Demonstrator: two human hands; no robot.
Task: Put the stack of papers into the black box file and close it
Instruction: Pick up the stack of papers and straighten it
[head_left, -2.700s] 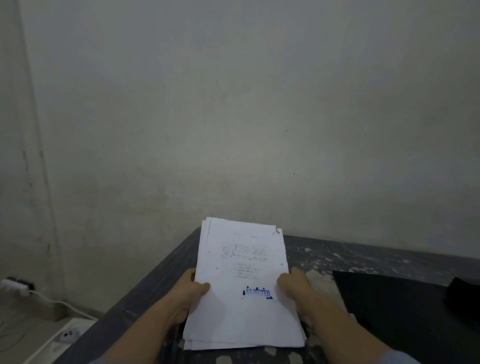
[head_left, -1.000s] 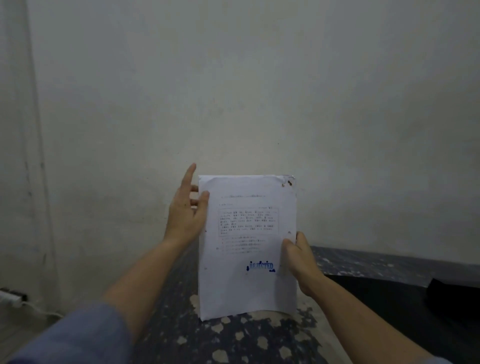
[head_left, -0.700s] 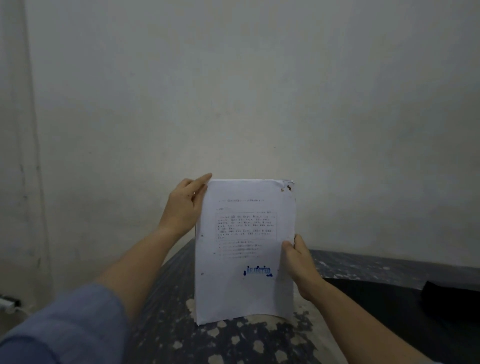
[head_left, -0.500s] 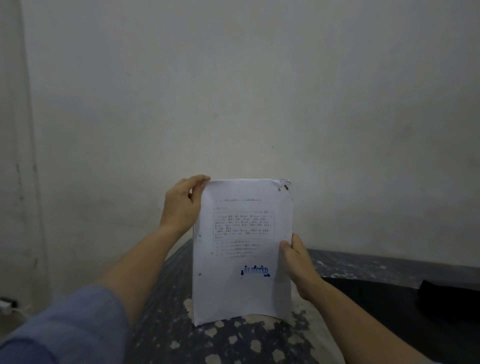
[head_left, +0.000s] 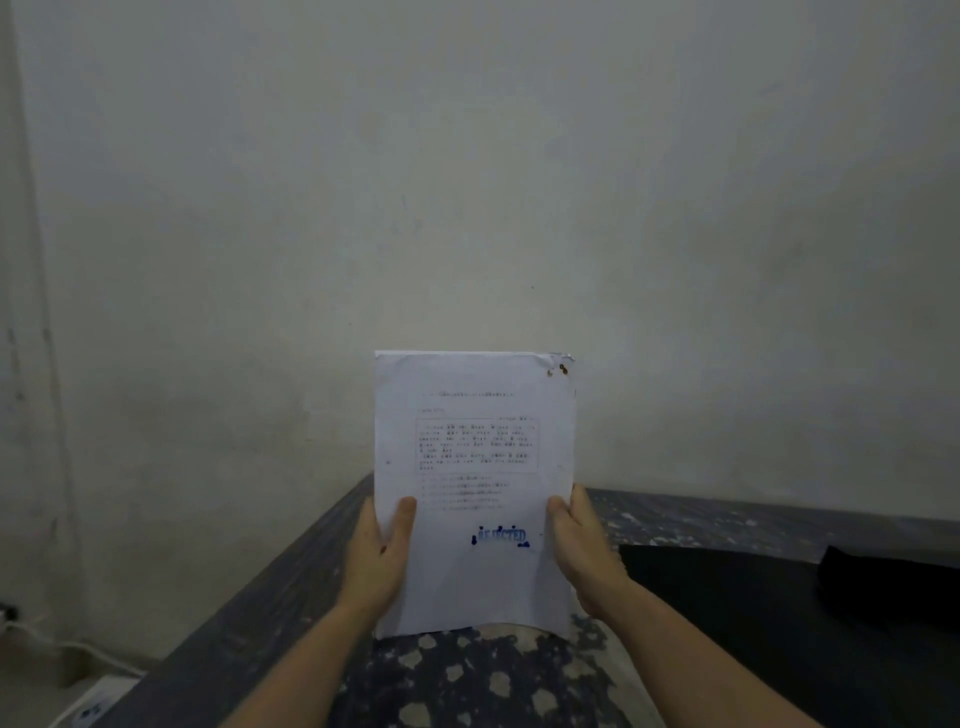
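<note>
The stack of papers (head_left: 475, 447) stands upright on its bottom edge on the table, printed side toward me, with a blue stamp near the bottom. My left hand (head_left: 382, 553) grips its lower left edge, thumb on the front sheet. My right hand (head_left: 579, 545) grips the lower right edge the same way. The black box file (head_left: 727, 587) lies flat on the table to the right of the papers, only partly visible in the dim light; I cannot tell whether it is open.
The dark table (head_left: 467, 680) has worn pale patches and its left edge runs diagonally from the wall. A second black object (head_left: 893, 582) sits at the far right. A bare wall stands close behind. White cables (head_left: 62, 649) lie on the floor at the lower left.
My left hand has slid down from the top left corner of the stack to its lower left edge. The stack stays upright on the table; my right hand keeps its hold.
</note>
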